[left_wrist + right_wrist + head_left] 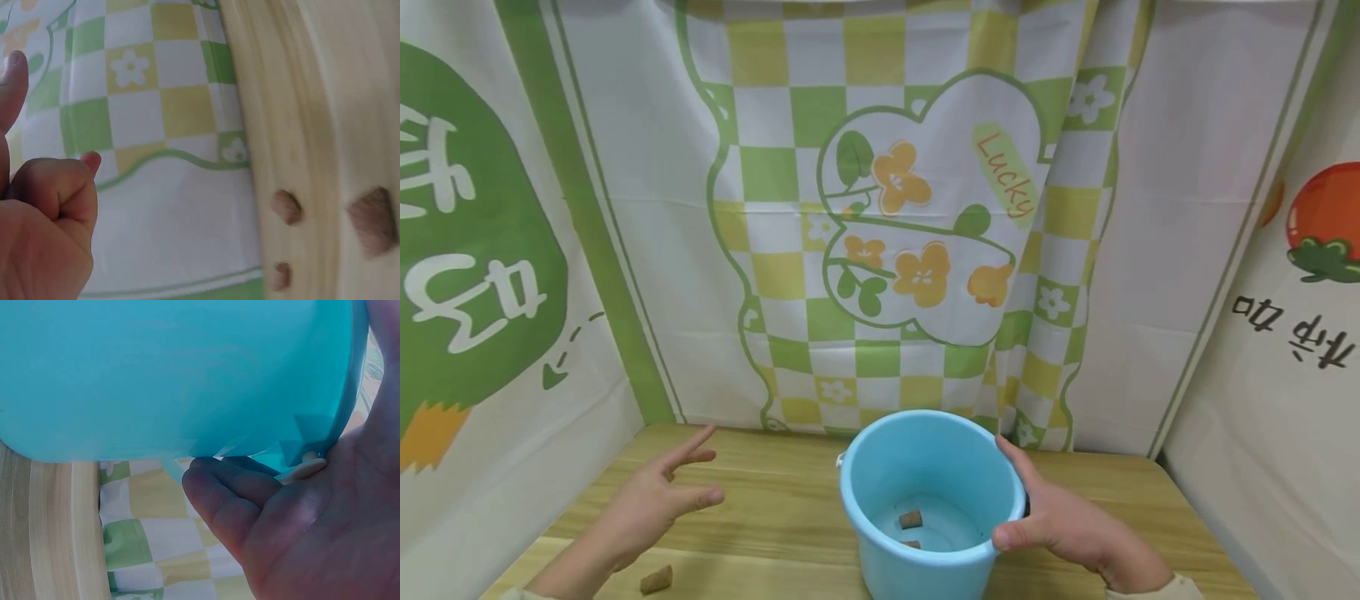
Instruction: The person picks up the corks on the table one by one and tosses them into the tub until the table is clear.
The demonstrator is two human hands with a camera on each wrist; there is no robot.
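Note:
A light blue bucket [880, 575] stands on the table's right half. My right hand [1063, 521] grips it at the right side, with the thumb over the rim; in the right wrist view the fingers [219, 500] lie against the outer wall beside the handle joint [306, 467]. Inside the bucket are a cork [911, 519] and part of another, cut off by the front rim. My left hand [651, 500] hovers over the table's left side, holding nothing, its index finger and thumb stretched out. Close below it lies a cork [657, 579]. Three corks, one [375, 222] nearest, show in the left wrist view.
The wooden table [775, 508] ends at a back wall of printed cloth [857, 362] with green and yellow checks. Printed cloth sides, one on the left [602, 392] and one on the right [1247, 433], enclose the table.

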